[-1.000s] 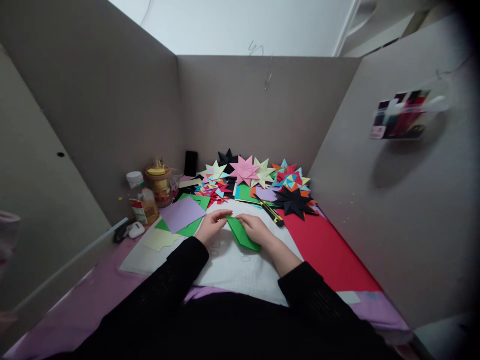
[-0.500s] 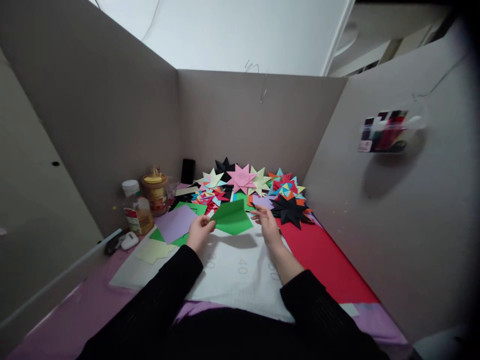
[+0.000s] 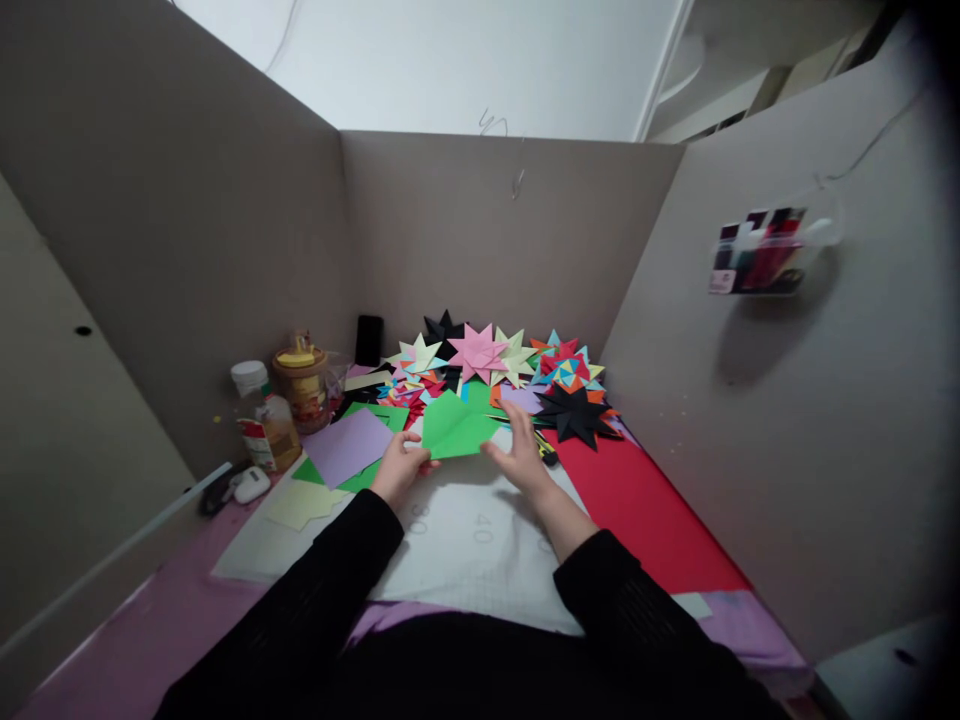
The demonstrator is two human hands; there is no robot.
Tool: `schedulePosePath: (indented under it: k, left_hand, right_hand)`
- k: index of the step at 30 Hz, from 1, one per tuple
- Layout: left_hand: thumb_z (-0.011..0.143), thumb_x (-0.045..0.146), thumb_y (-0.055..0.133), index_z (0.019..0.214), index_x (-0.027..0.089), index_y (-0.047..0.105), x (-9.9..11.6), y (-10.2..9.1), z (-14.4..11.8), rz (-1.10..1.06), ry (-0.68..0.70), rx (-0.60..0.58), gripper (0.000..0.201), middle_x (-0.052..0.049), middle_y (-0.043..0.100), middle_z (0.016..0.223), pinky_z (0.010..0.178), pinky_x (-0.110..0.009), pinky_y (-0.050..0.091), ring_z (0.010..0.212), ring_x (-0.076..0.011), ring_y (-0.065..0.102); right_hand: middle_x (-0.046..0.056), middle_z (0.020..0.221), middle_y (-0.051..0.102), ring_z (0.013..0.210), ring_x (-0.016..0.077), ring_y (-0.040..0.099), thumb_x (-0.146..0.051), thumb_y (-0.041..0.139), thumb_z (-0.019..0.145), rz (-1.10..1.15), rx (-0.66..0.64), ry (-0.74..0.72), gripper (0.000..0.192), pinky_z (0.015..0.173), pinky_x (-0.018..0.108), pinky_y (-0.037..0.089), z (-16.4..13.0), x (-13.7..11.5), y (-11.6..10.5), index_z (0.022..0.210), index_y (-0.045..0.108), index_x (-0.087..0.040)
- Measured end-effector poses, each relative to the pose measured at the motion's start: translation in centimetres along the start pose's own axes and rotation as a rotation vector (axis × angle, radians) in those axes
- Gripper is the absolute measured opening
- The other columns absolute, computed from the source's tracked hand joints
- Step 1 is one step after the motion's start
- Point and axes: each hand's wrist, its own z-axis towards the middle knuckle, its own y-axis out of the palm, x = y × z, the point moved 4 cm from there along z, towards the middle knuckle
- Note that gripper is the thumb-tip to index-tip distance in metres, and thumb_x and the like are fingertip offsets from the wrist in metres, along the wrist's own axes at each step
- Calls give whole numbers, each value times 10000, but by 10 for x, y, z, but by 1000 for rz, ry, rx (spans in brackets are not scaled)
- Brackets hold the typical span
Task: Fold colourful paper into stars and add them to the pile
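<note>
You hold a green paper sheet [image 3: 454, 427] lifted just above the white mat [image 3: 465, 545] on the worktop, with folded paper stars [image 3: 480, 352] heaped behind it. Your left hand [image 3: 399, 468] pinches the sheet's lower left corner, fingers closed on the paper. Your right hand [image 3: 521, 462] touches the lower right edge with fingers spread fairly wide (whether it grips or only steadies, the view does not show).

To fold well, I judge you should lay the sheet flat on the mat, line up the edges exactly, and press the crease from the middle outward while one hand pins the paper.

Compared with half a second earlier, your right hand has come in from beside the sheet to meet its edge, and the sheet sits a little more upright. A second ago it lay folded and narrow on the mat beneath both hands.

A lilac sheet [image 3: 346, 445] lies to the left, a red sheet [image 3: 645, 500] to the right.
</note>
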Motion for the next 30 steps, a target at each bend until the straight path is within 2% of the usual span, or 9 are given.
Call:
schedulePosePath:
  k: [2, 3, 5, 8, 11, 14, 17, 24, 30]
  left_hand:
    - [630, 171, 651, 874, 214, 363, -4, -1, 3, 52, -8, 3, 379, 57, 576, 514, 451, -194, 414, 456, -131, 602]
    - [630, 172, 650, 862, 216, 359, -7, -2, 3, 76, -16, -4, 375, 57, 574, 506, 450, -201, 417, 437, -129, 586]
    - [635, 172, 642, 843, 213, 369, -10, -3, 3, 147, -32, -18, 345, 49, 571, 506, 464, -226, 438, 432, -134, 573]
    - [619, 140, 641, 822, 197, 444, -11, -10, -4, 272, -9, -2, 289, 12, 598, 621, 560, -279, 483, 538, -151, 602]
    - [636, 129, 645, 871, 195, 590, 2, -16, -21, 581, 307, 46, 250, -70, 622, 957, 819, -362, 465, 880, -212, 612]
    - [717, 191, 628, 861, 230, 697, 9, -7, -38, 955, 603, -106, 164, -81, 631, 1070, 932, -393, 388, 1041, -263, 543]
    - [731, 232, 643, 804, 244, 729, 5, 0, -43, 1049, 582, -273, 114, -73, 698, 937, 884, -374, 395, 953, -262, 569]
    - [750, 204, 605, 655, 226, 714, 10, 1, -44, 1176, 585, -125, 146, -87, 709, 755, 807, -379, 370, 914, -284, 553]
    - [727, 226, 625, 704, 211, 716, 0, -11, -36, 1109, 429, -82, 95, -69, 688, 772, 686, -308, 400, 763, -229, 589]
  right_hand:
    - [108, 1398, 444, 1351, 316, 282, -340, 683, 732, -237, -204, -255, 594, 1085, 553, 190, -5, -16, 10, 1290, 493, -267]
    - [89, 1377, 479, 1353, 310, 285, -295, 667, 760, -310, -312, -339, 526, 1092, 567, 145, -9, -21, 18, 1266, 524, -285]
    - [70, 1272, 586, 1273, 278, 424, -198, 582, 833, -393, -462, -407, 388, 1077, 558, 185, -17, -25, 35, 1207, 578, -304]
    - [77, 1136, 670, 1046, 231, 610, -144, 523, 870, -410, -557, -399, 312, 991, 463, 355, -27, -22, 56, 1126, 639, -280]
    - [56, 1066, 699, 940, 187, 647, -160, 523, 873, -301, -590, -387, 286, 891, 345, 442, -34, -18, 65, 1095, 657, -280]
    - [31, 1043, 705, 940, 167, 647, -165, 517, 869, -170, -615, -356, 280, 852, 296, 468, -37, -13, 64, 1078, 663, -281]
    - [51, 1072, 697, 991, 185, 637, -172, 552, 843, -91, -618, -305, 256, 889, 322, 470, -35, -5, 61, 1051, 680, -248]
    - [55, 969, 726, 965, 194, 640, -222, 609, 804, -2, -570, -183, 175, 887, 342, 482, -31, 5, 57, 940, 718, -229]
    - [33, 846, 713, 844, 175, 622, -200, 630, 757, 33, -533, -15, 106, 791, 285, 468, -29, 5, 52, 819, 717, -206]
